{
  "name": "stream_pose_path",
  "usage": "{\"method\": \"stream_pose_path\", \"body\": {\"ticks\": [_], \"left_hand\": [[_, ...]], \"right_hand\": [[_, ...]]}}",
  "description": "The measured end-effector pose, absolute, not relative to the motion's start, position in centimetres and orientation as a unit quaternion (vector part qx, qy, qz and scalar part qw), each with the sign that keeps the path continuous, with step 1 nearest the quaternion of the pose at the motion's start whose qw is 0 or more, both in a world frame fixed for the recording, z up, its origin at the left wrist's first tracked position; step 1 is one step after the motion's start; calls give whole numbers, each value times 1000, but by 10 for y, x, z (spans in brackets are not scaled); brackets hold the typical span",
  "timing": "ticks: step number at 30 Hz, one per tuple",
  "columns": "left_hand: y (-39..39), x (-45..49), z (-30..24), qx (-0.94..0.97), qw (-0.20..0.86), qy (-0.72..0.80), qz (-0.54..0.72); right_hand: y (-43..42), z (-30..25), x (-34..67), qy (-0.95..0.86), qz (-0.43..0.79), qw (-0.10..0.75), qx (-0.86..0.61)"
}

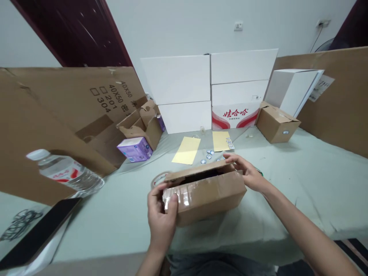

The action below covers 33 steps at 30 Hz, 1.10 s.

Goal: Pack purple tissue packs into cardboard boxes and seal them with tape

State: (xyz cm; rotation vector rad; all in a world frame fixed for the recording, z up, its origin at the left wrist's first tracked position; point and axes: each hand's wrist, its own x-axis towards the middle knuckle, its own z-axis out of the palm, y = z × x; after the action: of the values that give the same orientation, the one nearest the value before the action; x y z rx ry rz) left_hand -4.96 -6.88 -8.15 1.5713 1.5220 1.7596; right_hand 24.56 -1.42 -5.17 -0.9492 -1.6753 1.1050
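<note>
A small brown cardboard box [211, 199] is held tilted above the near part of the cloth-covered table, its long lid flap [198, 171] partly raised over a dark gap. Shiny clear tape crosses its front left end. My left hand [162, 216] grips that left end, thumb on the front face and fingers behind. At the right end, my right hand [250, 174] holds the box, with fingertips on the corner of the flap. What lies inside is hidden. Just behind the left end, a roll of tape [156, 179] is partly covered by the box and hand.
Two yellow sheets [186, 150] and several small stickers [203, 161] lie beyond the box. To the left are a water bottle [69, 172], a purple pack [135, 149] and an open carton [156, 130]. Another brown box [277, 124] stands back right. White cartons [184, 80] line the back.
</note>
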Motion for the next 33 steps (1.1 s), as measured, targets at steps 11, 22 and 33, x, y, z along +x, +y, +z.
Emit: {"method": "stream_pose_path", "body": {"ticks": [11,22,33], "left_hand": [[-43,-100,-71,791,219,414,393],[-37,-110,-89,681,255,456,514],[-31,-111,-83,746,216,435,456]], "right_hand": [[-9,-57,257,-682,477,440,-337],[1,-114,261,-631,483,519,-314],[-15,-100,260,-717,373,500,-312]]}}
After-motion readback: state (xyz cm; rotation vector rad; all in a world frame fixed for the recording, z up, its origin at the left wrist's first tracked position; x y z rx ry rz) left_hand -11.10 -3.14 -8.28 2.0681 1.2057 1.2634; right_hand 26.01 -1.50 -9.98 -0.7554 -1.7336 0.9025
